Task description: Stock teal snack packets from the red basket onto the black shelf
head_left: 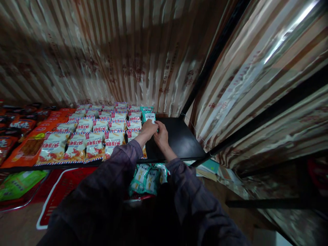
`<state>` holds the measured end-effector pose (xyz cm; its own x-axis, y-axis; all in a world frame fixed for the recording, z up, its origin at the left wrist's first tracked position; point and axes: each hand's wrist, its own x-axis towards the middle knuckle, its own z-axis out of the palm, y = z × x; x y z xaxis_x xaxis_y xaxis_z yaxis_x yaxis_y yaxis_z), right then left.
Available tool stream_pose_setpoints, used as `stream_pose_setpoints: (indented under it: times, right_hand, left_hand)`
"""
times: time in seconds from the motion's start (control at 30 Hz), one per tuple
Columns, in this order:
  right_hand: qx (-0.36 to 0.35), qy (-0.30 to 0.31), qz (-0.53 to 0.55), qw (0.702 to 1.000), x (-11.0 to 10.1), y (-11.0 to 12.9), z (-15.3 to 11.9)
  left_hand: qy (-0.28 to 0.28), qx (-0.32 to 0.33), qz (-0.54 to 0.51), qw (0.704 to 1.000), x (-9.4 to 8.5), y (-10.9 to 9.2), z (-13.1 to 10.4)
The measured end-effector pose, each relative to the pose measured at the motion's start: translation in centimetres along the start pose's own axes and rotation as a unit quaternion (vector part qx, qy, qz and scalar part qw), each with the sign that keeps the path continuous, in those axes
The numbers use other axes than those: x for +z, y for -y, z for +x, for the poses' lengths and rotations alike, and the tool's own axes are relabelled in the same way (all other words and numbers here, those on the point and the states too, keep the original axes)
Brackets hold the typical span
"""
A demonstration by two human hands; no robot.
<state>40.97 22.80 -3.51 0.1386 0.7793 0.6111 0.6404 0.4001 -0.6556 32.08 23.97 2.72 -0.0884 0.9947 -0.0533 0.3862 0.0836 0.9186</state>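
Note:
On the black shelf board (176, 136), a teal-and-white snack bag (149, 116) stands in front of another teal bag (146, 109) at the back. My left hand (149, 128) is closed on the near side of the front bag, covering its lower part. Close against it, my right hand (161, 134) has its fingers curled in at the bag's right edge; its fingertips are partly hidden. Left of my hands, white snack bags (112, 140) with red lettering and striped edges stand in several rows.
Orange snack packs (28, 147) lie on the shelf's left. Below the front edge are teal bags (146, 177), a red basket (55, 194) with a white rim and a green bag (22, 184). A dark metal post (217, 54) rises at the right, before striped sheeting (153, 51).

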Motion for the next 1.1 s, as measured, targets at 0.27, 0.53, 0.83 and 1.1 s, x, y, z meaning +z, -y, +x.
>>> stream_pose_setpoints:
  times: [0.27,0.53,0.83,1.1]
  right_hand:
    - [-0.032,-0.012,0.071,0.997,-4.8,7.9,-11.1]
    - [0.172,0.168,0.026,0.970,-0.8,3.1,-24.4]
    - [0.407,0.098,-0.086,0.904,0.3,-6.1,-26.4]
    - [0.461,0.135,-0.087,0.873,1.0,-6.3,-27.3]
  left_hand:
    - [0.074,0.122,-0.175,0.974,-2.2,3.8,-13.4]
    - [0.081,-0.183,-0.106,0.974,1.3,17.7,-19.0]
    - [0.130,-0.280,-0.096,0.946,5.5,22.5,-16.9]
    - [0.156,-0.305,-0.139,0.929,6.8,23.2,-18.0]
